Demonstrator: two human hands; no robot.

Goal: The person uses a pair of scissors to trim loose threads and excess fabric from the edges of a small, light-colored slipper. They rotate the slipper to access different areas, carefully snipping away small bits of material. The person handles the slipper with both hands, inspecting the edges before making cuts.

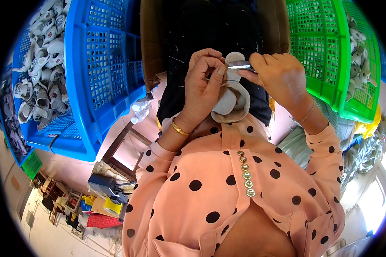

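A small pale grey-beige shoe upper [249, 91] lies over my lap, its rounded opening toward me and a narrow strap end pointing away. My left hand [201, 85] pinches its edge between thumb and fingertips. In my closed right hand [283, 76] is a pair of small metal thread snips [240, 65]. Their bright blades point left and sit against the upper, close to my left fingertips. My right palm hides the handles. Whether the blades touch a thread is too small to make out.
On my left stands a tall blue plastic basket [103, 85] holding many small white shoe uppers [43, 81]. A green basket [317, 47] with similar pieces [358, 64] is on my right. A brown cardboard box [153, 43] is ahead, around my dark-trousered legs.
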